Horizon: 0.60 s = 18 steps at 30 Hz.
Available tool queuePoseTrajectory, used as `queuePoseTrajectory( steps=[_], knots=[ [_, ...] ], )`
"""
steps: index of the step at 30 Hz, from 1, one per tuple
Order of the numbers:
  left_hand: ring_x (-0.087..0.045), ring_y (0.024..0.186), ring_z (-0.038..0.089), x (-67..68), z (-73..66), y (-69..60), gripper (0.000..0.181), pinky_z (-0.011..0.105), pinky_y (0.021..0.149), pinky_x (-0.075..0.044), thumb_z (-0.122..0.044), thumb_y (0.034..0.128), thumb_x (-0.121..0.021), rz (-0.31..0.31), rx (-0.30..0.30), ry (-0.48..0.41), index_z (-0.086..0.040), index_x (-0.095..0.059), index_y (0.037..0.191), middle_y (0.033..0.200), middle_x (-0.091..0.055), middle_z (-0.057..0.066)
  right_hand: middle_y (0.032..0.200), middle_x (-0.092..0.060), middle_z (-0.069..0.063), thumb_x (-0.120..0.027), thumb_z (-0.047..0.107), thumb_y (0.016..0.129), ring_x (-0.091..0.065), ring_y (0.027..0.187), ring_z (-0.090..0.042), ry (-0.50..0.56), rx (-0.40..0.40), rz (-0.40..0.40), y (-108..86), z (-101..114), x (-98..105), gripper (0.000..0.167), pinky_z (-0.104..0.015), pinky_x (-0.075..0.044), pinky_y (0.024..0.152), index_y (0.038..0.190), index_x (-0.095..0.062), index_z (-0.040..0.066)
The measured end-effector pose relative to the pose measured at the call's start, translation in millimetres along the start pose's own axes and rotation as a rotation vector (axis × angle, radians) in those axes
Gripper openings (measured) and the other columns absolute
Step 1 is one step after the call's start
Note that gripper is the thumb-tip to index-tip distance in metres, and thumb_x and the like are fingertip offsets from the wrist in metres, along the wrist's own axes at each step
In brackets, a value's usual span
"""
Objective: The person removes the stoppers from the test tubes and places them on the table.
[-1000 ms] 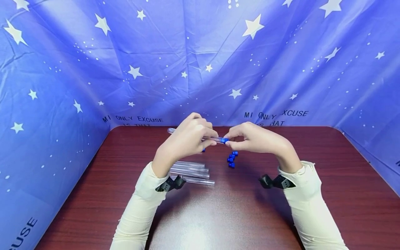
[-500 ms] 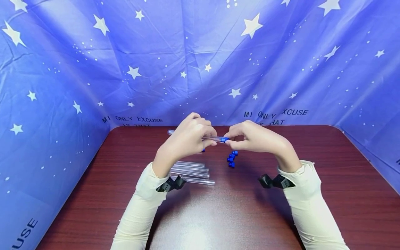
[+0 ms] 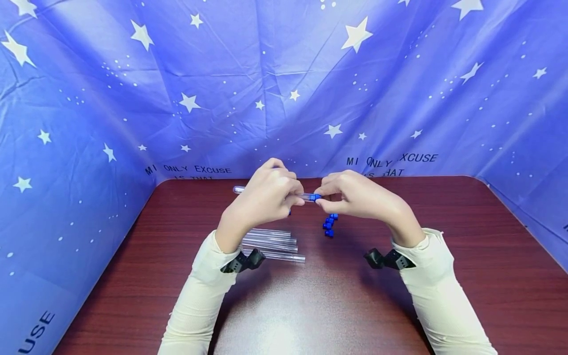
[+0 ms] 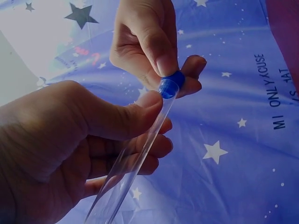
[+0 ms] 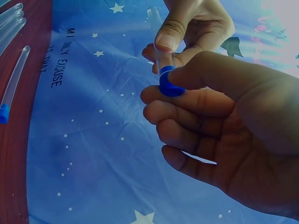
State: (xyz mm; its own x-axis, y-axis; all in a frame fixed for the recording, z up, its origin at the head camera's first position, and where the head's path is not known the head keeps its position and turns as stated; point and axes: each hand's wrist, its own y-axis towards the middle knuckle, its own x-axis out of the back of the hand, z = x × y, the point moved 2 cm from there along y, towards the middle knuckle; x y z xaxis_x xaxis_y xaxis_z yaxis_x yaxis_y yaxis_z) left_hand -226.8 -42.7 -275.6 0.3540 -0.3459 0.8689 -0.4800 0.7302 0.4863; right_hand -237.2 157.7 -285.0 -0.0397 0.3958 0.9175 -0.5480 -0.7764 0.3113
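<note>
A: Head cam?
B: Backdrop (image 3: 266, 113) says "MI ONLY EXCUSE" lol. Four loose caps (image 3: 327, 226), at least four tubes (image 3: 270, 242) on the surface (image 3: 488, 276).
A: Wrists?
B: Left: left hand (image 4: 70, 135) curled round one clear tube (image 4: 133, 158), midair. Right: right hand (image 5: 219, 116) pinching its blue cap (image 5: 169, 88); one capped tube (image 5: 15, 79) below.

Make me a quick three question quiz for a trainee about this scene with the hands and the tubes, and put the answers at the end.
1. What does the left hand hold?
2. True or false: the loose tubes lie flat on the table.
3. Fill the gap: the right hand pinches a blue ____.

Key:
1. A clear tube.
2. True.
3. cap.
</note>
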Motion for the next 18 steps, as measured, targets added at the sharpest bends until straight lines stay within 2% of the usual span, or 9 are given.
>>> queuePoseTrajectory(
  steps=[7,18],
  knots=[
    [-0.066,0.067,0.007,0.9,1.5,-1.5,0.008,0.034,0.094,-0.045,-0.018,0.0849,-0.080,0.007,0.014,0.003,-0.017,-0.077,0.077,0.071,-0.070,-0.008,0.068,-0.046,0.007,-0.067,0.011,0.089,-0.042,0.066,-0.006,-0.073,0.014,-0.039,1.2,3.7,-3.1,0.008,-0.025,-0.037,0.065,0.081,-0.069,0.012],
    [-0.063,0.064,0.009,3.6,5.0,-3.5,0.007,0.035,0.094,-0.046,-0.016,0.0861,-0.077,-0.010,0.022,0.001,-0.015,-0.079,0.080,0.070,-0.071,-0.006,0.068,-0.045,0.004,-0.069,0.009,0.088,-0.040,0.067,-0.010,-0.177,0.073,-0.146,1.7,13.1,-2.6,0.012,-0.028,-0.036,0.065,0.077,-0.065,0.011]
  ],
)
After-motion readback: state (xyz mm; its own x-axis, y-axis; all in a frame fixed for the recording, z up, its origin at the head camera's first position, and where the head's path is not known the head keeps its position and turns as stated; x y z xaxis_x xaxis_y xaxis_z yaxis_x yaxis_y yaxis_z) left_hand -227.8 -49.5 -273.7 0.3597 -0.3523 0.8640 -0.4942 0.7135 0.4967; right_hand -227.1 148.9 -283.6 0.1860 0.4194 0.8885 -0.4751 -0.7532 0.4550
